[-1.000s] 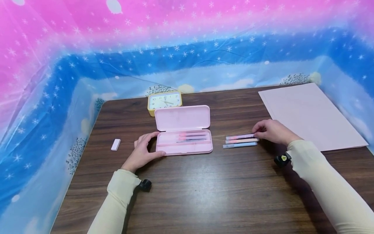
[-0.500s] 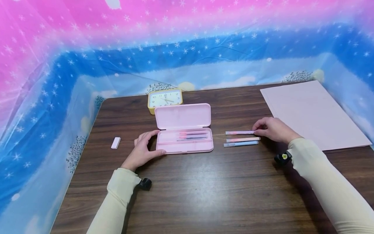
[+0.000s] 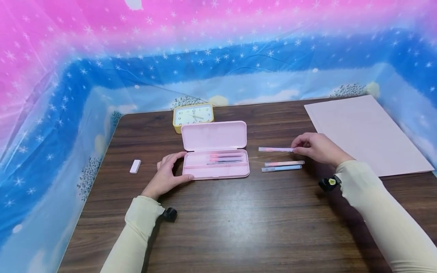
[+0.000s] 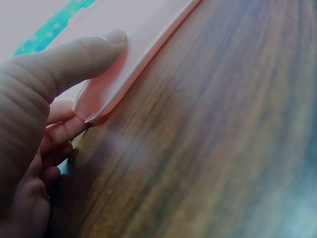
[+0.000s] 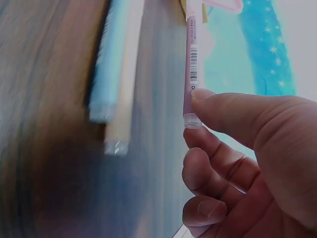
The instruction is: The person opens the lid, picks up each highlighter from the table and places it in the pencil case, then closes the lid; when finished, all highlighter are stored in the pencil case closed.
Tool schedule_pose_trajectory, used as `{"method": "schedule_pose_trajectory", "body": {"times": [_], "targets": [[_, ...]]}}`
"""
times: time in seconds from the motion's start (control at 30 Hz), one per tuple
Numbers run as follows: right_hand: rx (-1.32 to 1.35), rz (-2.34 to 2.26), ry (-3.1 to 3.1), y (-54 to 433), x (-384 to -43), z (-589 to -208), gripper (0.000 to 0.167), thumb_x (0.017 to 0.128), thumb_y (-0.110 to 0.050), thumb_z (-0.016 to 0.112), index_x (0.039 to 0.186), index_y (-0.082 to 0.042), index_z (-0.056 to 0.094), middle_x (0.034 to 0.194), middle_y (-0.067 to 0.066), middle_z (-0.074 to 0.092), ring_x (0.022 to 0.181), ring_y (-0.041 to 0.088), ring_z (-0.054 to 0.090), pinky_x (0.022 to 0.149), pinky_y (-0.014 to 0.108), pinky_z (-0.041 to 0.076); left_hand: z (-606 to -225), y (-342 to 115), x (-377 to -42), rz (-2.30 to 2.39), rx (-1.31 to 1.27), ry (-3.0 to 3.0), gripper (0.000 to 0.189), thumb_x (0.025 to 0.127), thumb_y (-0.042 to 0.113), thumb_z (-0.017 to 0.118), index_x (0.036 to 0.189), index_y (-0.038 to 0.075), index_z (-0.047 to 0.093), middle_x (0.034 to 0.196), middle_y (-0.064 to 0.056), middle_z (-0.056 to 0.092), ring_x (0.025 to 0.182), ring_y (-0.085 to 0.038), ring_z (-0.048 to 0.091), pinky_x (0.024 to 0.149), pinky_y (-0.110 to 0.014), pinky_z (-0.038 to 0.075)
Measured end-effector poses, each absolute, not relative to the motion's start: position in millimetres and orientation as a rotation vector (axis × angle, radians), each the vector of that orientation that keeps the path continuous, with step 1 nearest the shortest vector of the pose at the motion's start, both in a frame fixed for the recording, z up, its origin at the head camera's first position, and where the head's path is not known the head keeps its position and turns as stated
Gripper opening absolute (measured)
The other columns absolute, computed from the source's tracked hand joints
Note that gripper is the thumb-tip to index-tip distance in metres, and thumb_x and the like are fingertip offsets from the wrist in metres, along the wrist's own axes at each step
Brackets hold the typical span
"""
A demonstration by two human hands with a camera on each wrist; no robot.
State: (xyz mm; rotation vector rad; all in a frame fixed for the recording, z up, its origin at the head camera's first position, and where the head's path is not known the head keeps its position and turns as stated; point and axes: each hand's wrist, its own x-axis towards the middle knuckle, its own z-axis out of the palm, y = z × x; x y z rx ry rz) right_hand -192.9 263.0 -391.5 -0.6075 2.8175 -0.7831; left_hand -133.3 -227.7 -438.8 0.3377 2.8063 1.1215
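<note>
A pink pencil case (image 3: 205, 172) lies with its lid raised, and several pens (image 3: 225, 156) rest in its back compartment. My left hand (image 3: 166, 175) holds the left end of the case, thumb at the front corner and fingers at the back; in the left wrist view the thumb (image 4: 84, 59) overlaps the rim. My right hand (image 3: 319, 148) pinches the end of a purple pen (image 3: 276, 149) between thumb and index finger, its clear cap pointing left. Below it, a peach pen (image 3: 285, 163) and a blue pen (image 3: 282, 168) lie side by side on the table.
A yellow-framed clock (image 3: 193, 114) stands right behind the raised lid. The white eraser (image 3: 135, 166) sits left of my left hand. At the back right, a large pale pink board (image 3: 368, 136) lies flat on the wooden table (image 3: 232, 227).
My right hand has drawn the purple pen away from the peach and blue pens, upward and slightly left in the head view. My left hand stays at the case.
</note>
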Motion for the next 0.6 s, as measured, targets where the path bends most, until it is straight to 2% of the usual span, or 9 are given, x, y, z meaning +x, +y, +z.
{"method": "schedule_pose_trajectory", "body": {"times": [0.27,0.6], "targets": [[-0.641,-0.795,2.813,244,-195,-381,0.009,0.095,-0.018,0.066,0.101,-0.014,0.071,0.091,0.001,0.068,0.076,0.017,0.054,0.07,0.034,0.045,-439,-228,-134,1.126,0.336,2.813,0.084,0.078,0.046,0.081,0.148,0.02,0.042,0.15,-0.009,0.042,0.138,-0.031,0.03,0.108,-0.052,0.017],[-0.677,-0.846,2.778,207,-200,-376,0.006,0.094,-0.018,0.068,0.099,-0.016,0.071,0.087,-0.001,0.066,0.078,0.017,0.055,0.072,0.034,0.045,-442,-228,-134,1.142,0.369,2.832,0.083,0.078,0.045,0.082,0.147,0.019,0.043,0.148,-0.009,0.045,0.137,-0.032,0.032,0.108,-0.053,0.015]]}}
